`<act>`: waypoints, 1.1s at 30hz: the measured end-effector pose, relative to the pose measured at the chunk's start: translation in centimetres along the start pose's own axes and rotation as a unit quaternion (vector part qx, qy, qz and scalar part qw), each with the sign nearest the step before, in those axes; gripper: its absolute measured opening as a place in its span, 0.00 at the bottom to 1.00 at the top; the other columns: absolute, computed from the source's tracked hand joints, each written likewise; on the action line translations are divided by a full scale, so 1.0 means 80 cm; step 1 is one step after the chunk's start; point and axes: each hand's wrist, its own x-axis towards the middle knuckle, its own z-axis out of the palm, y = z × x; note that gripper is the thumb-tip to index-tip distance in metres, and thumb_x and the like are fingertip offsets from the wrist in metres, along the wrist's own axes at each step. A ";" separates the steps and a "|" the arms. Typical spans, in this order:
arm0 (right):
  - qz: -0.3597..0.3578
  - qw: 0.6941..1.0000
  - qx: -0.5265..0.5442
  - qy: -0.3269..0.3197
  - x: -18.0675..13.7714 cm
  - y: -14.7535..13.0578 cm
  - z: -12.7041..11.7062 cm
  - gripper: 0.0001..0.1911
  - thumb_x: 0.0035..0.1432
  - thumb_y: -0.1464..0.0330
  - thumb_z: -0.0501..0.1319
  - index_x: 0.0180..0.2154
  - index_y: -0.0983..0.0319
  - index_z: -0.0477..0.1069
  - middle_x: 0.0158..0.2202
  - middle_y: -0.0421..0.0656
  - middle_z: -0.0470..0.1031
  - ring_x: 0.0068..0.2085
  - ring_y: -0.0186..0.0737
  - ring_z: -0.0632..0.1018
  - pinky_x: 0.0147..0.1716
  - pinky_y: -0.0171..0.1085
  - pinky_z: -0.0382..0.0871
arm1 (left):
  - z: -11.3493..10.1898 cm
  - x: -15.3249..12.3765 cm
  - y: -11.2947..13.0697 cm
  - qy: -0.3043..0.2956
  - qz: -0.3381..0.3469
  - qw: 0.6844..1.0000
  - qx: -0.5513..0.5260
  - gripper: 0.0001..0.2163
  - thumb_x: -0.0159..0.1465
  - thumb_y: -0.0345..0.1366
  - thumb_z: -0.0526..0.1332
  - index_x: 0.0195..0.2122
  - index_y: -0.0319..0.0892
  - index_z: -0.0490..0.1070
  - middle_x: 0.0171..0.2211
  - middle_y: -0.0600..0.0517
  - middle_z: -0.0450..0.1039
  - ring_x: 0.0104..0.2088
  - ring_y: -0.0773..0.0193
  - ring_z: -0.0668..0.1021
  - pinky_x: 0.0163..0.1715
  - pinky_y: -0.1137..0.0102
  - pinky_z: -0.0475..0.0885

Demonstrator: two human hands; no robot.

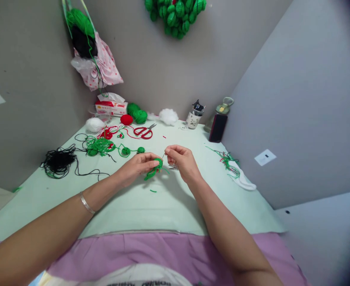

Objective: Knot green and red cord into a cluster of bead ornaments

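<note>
My left hand (137,166) pinches a small green crocheted piece (156,166) with loose green yarn tails, held just above the pale green table (151,206). My right hand (181,159) is closed in a pinch right beside it, holding a thin needle or hook whose tip points up near the piece. A silver bangle (86,203) sits on my left wrist. Both hands hover over the middle of the table.
Behind lie red scissors (145,132), a red yarn ball (126,119), green yarn (137,113), a black thread tangle (57,162), green crocheted bits (100,146), white stuffing (168,116), a tissue box (111,106), a jar (193,117), and a dark phone (217,128). Yarn scraps (231,165) lie at right.
</note>
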 end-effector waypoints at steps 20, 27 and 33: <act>0.027 0.998 0.030 -0.044 -0.004 0.013 0.013 0.13 0.45 0.60 0.70 0.27 0.62 0.73 0.24 0.37 0.68 0.23 0.28 0.62 0.22 0.32 0.54 | -0.001 0.001 -0.001 -0.004 0.000 1.000 -0.027 0.15 0.55 0.45 0.71 0.38 0.41 0.76 0.36 0.48 0.76 0.36 0.59 0.79 0.36 0.66 0.73; 0.022 0.994 0.100 0.039 0.009 0.013 0.004 0.16 0.40 0.61 0.72 0.26 0.62 0.70 0.27 0.38 0.70 0.24 0.27 0.64 0.20 0.30 0.53 | 0.008 -0.001 -0.008 -0.030 -0.032 0.999 0.011 0.17 0.56 0.46 0.70 0.40 0.40 0.73 0.29 0.49 0.76 0.32 0.59 0.80 0.27 0.70 0.65; 0.110 0.982 0.122 -0.096 0.003 0.000 -0.004 0.20 0.47 0.57 0.70 0.30 0.60 0.62 0.22 0.34 0.68 0.18 0.26 0.60 0.16 0.29 0.45 | 0.002 0.001 -0.011 -0.038 -0.021 0.999 0.022 0.18 0.59 0.47 0.68 0.44 0.41 0.74 0.36 0.48 0.76 0.37 0.59 0.80 0.30 0.70 0.65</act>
